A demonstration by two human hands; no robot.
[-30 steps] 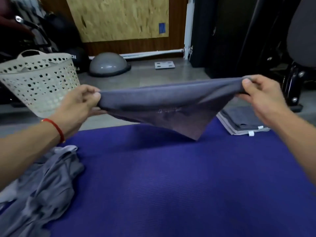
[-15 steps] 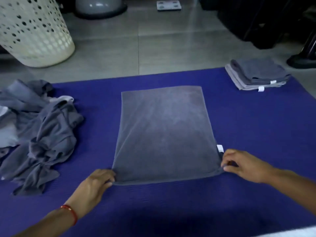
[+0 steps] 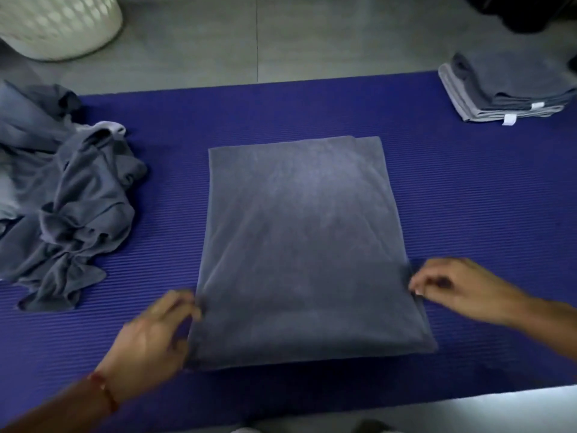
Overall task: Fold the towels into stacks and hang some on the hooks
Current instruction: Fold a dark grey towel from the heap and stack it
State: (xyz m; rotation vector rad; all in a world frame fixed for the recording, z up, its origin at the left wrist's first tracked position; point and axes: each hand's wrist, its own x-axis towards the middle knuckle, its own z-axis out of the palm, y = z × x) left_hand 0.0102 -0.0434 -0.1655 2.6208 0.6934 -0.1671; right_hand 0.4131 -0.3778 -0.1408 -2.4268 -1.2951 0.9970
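A dark grey towel [image 3: 299,245] lies flat on the blue mat [image 3: 468,214], its long sides running away from me. My left hand [image 3: 153,335], blurred and wearing a red wrist band, pinches the towel's left edge a little above the near corner. My right hand [image 3: 452,285] has its fingers curled on the right edge at about the same height. A stack of folded grey towels [image 3: 505,89] sits at the mat's far right corner. A heap of unfolded grey towels [image 3: 62,198] lies on the left.
A white perforated laundry basket [image 3: 56,23] stands on the grey tiled floor [image 3: 281,35] beyond the mat's far left. A dark object [image 3: 524,10] sits at the top right. No hooks are in view.
The towel went from being held stretched in the air to lying flat on the mat. Both hands have since shifted from its near corners to points further up its side edges.
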